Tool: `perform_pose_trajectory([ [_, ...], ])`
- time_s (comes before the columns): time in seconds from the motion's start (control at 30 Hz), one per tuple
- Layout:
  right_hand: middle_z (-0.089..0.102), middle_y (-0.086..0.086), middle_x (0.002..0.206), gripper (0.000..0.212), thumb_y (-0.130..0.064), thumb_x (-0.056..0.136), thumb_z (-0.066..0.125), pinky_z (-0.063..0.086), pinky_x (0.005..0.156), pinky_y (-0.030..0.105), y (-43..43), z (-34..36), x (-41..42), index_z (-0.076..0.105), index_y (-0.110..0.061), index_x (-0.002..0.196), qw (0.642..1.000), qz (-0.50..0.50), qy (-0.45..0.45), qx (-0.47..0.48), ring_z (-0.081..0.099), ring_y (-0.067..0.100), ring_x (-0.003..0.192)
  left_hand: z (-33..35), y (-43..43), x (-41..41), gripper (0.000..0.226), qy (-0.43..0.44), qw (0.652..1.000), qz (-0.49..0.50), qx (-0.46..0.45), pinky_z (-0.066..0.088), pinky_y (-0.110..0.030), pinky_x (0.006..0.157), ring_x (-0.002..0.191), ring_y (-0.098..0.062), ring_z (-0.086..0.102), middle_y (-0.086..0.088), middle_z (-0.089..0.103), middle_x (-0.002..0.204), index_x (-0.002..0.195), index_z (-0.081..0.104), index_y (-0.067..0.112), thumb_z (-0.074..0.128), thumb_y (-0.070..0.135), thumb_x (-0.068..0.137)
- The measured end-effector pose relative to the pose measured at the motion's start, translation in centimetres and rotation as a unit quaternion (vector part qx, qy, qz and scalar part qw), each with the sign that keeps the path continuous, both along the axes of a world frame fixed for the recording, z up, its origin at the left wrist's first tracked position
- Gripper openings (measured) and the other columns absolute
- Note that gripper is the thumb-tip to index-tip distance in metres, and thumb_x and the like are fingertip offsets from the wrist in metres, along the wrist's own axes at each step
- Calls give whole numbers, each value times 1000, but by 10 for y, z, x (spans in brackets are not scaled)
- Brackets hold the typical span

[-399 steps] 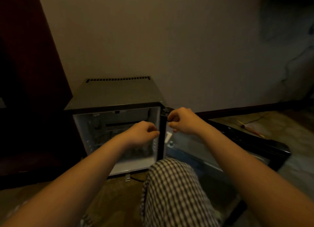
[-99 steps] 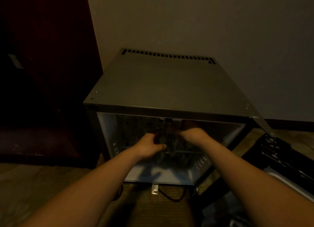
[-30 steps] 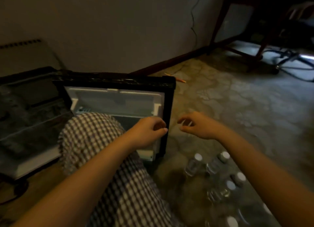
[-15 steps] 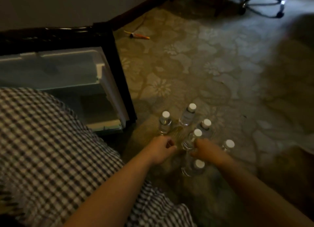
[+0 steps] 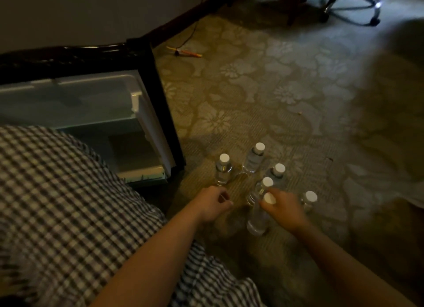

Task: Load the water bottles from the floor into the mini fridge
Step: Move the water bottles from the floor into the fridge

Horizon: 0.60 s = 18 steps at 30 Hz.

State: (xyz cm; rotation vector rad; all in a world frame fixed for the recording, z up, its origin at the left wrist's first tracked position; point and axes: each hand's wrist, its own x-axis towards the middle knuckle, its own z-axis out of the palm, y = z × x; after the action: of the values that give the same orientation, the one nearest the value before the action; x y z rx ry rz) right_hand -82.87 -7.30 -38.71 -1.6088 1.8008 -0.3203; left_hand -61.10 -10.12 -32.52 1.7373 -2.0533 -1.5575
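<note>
Since half a second ago the right hand (image 5: 284,208) has closed on the near bottle (image 5: 258,219), whose white cap now shows above the thumb, further from the person than before. The other bottles and the left hand (image 5: 213,202) sit as they did.

Right hand: fingers and thumb wrapped round the near bottle's neck and shoulder. The bottle leans. Whether its base has left the floor cannot be told.

Left hand: fingers curled in against the thumb, nothing seen in it. It is low over the carpet (image 5: 298,95), just beside the base of the leftmost bottle (image 5: 223,169); contact cannot be confirmed.

Water bottles: six in all, clear with white caps, clustered on the carpet just past the free corner of the open fridge door (image 5: 160,109). Besides the near and leftmost ones, there are a far bottle (image 5: 254,159), two middle bottles (image 5: 278,170) (image 5: 266,184) close together, and a rightmost bottle (image 5: 308,199) behind the right hand's knuckles. None is in the fridge in this view.

Fridge door: black-framed, pale liner facing up, swung wide, partly covered by the person's checked trouser leg (image 5: 68,192).

Other items: an orange object (image 5: 187,52) on the carpet near the skirting board (image 5: 183,15) at the floor's far edge; a chair base (image 5: 351,3) at the far right corner.
</note>
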Motion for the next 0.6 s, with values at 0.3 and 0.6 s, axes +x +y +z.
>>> perform_pose_trajectory([
  [0.3,63,5,72,14,-25,82,67,45,62,33,-64,118,44,64,-12,79,976,69,-37,-203,58,19,67,27,-14,14,60,87,994,51,-44,38,-21,91,109,-5,45,7,48,118,132,43,18,70,26,79],
  [0.6,50,-9,61,22,-34,76,63,37,55,26,-121,243,141,61,-13,71,913,196,-127,-335,45,3,56,128,-48,91,45,251,953,87,-144,53,-26,90,110,-12,61,5,63,117,109,53,32,75,13,73],
])
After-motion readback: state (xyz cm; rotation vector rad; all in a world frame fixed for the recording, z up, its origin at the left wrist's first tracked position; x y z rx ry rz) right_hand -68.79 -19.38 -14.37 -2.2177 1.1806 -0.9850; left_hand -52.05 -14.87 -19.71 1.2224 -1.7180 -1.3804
